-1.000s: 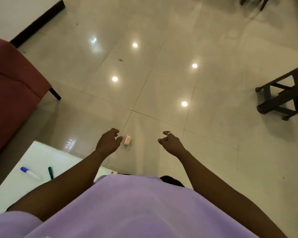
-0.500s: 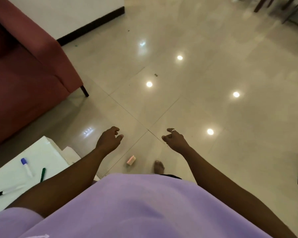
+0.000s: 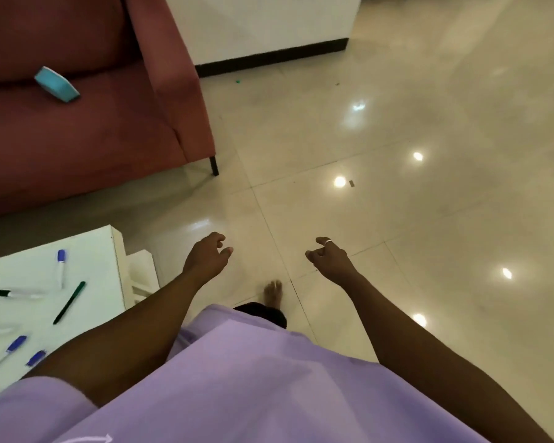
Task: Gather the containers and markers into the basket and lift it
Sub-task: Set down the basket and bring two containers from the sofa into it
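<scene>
Empty-handed beside the table, markers ungathered at near left.
Loosely curled, gripping nothing: left hand and right hand, likely free for reaching; no basket seen.

text: none legible | markers on white table, lower left: barrels blurred, no print readable | purple shirt, bottom edge: white outline mark, cut off, unreadable

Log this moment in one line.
left hand empty | right hand empty | markers on white table | basket not in view
</scene>
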